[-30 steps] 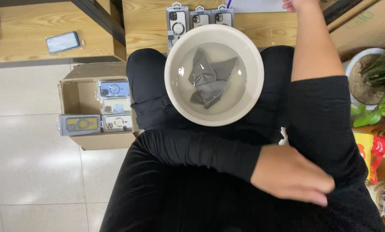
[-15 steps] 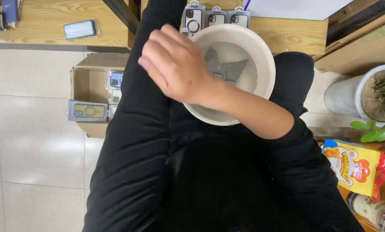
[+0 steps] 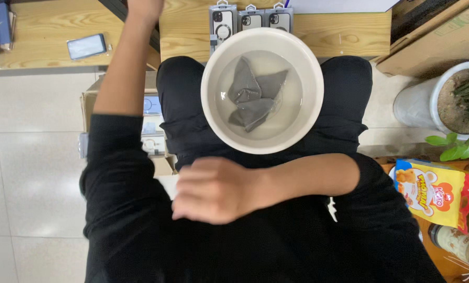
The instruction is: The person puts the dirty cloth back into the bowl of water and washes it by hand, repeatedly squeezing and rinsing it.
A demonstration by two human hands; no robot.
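Observation:
A white round bowl (image 3: 208, 105) rests on my lap, holding water and a crumpled grey cloth (image 3: 255, 97). My left arm reaches up past the bowl's left side, its black sleeve pushed back to the elbow. My left hand (image 3: 145, 7) is cut off by the top edge, over the wooden desk (image 3: 187, 31). My right hand (image 3: 213, 191) has crossed over my body below the bowl. Its fingers are curled together against the black fabric near my left upper sleeve, with nothing seen in them.
Three packaged phone cases (image 3: 251, 19) lie on the desk behind the bowl. A phone (image 3: 86, 46) lies on a second desk at left. A cardboard box (image 3: 153, 139) of packaged items stands on the tiled floor. A potted plant (image 3: 444, 99), snack bag (image 3: 433, 191) and large carton (image 3: 433, 31) are at right.
A second ago my right arm reached up and my left hand was on its sleeve. The arms have swapped: my left arm now reaches up and my right hand lies across my left sleeve.

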